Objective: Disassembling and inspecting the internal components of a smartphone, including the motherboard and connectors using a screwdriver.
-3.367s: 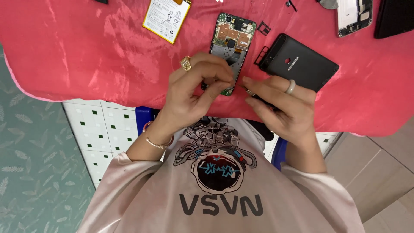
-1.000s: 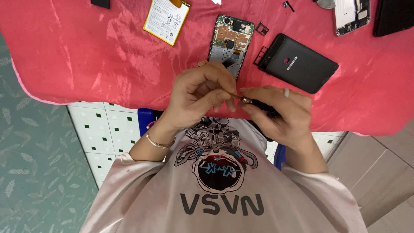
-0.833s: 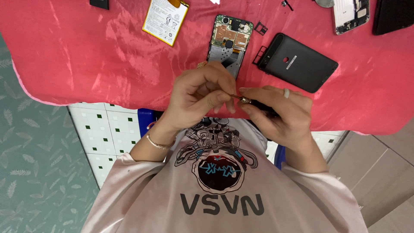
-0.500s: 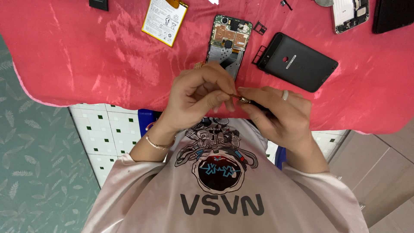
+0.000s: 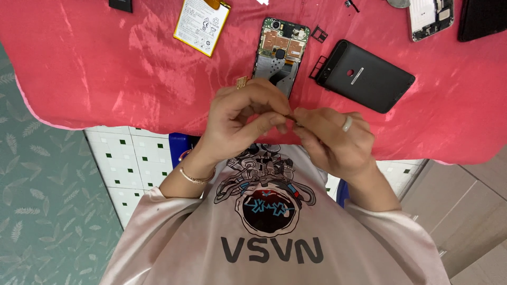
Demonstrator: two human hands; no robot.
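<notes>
My left hand (image 5: 240, 124), with a gold ring and a thin bracelet, and my right hand (image 5: 332, 140), with a silver ring, meet fingertip to fingertip over the table's near edge. Together they pinch a small thin dark part (image 5: 291, 116); most of it is hidden by the fingers. Just beyond the hands, an opened phone body (image 5: 280, 53) lies on the red cloth (image 5: 79, 68) with its circuit boards showing. A black back cover (image 5: 367, 76) rests to its right.
A white and yellow battery (image 5: 200, 26) lies at the far left of the phone. Small black trays (image 5: 318, 34) sit between phone and cover. Another opened device (image 5: 430, 18) and a black slab (image 5: 483, 18) are at the far right.
Earlier my hands were on the lower end of the opened phone; they have since drawn back toward my chest and stay pinched together, barely moving in the last second.
</notes>
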